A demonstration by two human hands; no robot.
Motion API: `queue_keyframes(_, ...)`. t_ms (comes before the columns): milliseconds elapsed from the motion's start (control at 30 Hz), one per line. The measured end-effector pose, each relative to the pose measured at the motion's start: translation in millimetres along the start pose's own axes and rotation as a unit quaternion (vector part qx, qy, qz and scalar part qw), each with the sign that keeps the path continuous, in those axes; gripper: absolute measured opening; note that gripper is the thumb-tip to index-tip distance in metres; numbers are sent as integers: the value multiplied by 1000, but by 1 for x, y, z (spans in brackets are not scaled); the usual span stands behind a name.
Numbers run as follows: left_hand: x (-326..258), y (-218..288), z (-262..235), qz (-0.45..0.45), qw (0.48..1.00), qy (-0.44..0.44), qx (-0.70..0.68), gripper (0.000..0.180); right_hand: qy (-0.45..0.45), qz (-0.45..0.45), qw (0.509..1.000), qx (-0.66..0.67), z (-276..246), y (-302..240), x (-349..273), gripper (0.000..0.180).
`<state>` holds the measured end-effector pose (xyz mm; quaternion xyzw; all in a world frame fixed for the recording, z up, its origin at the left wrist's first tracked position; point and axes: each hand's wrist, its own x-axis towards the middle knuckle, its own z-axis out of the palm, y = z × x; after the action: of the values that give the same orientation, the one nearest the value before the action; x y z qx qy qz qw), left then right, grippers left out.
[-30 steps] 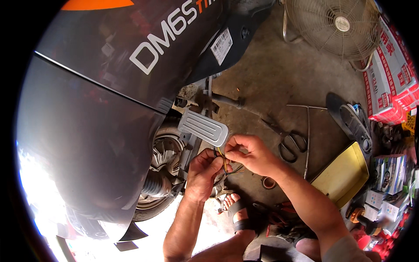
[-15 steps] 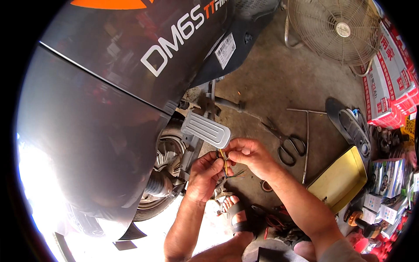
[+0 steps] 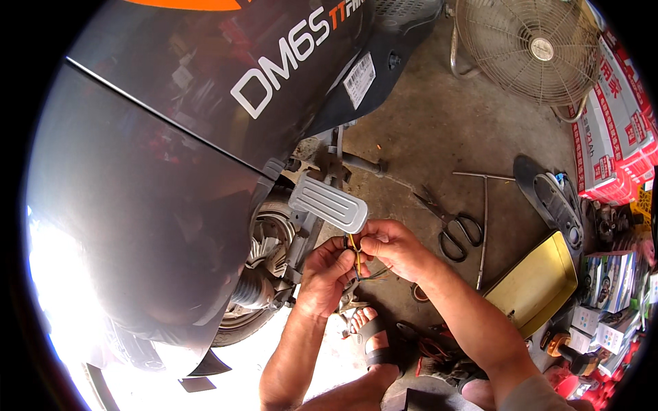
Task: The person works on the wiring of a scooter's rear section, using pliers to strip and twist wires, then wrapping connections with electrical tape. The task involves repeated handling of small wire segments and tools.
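Observation:
Both hands meet just below the grey ribbed footrest of a dark scooter. My left hand is closed, thumb and fingers pinching thin wires, one of them yellow. From the other side my right hand pinches the same wires a little higher, its fingertips close under the footrest. Loose dark wire ends stick out below the fingers. Where the wires lead above is hidden behind the footrest and fingers. The scooter's wheel shows left of my hands.
Black-handled scissors and a metal T-handle wrench lie on the floor to the right. Beyond are a yellow tray, a dark plastic cover, red-and-white boxes and a floor fan. A tape roll lies near my right forearm.
The whole view has shifted slightly, the scooter and floor things sitting a little further right. Both hands keep their pinch on the wires, with only slight finger movement.

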<state>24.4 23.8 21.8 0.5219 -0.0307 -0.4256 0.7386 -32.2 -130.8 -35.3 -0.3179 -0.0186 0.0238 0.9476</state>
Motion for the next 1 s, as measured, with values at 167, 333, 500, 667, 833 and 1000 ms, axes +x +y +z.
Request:
queue_keyframes(167, 0, -3, -2, 6, 1000, -4, -2, 29, 4, 14, 1000, 14, 4, -1, 1, 16)
queue_keyframes(333, 1, -4, -3, 15, 1000, -10, 3, 27, 11, 20, 1000, -5, 7, -4, 4, 16)
queue_keyframes(500, 0, -5, -2, 7, 1000, 12, 1, 22, 77, -29, 982, -173, -4, -9, -3, 15)
queue_keyframes(667, -1, -5, -4, 11, 999, 31, 7, 21, 193, 38, 886, -419, -29, 1, -72, 17)
queue_keyframes(833, 5, -13, -4, 11, 1000, 22, 1, 22, 22, 209, 701, -682, -29, 68, -214, 25)
queue_keyframes(1000, 2, -6, -3, -13, 1000, 26, 1, 22, -5, 211, 536, -817, -4, 120, -264, 55)
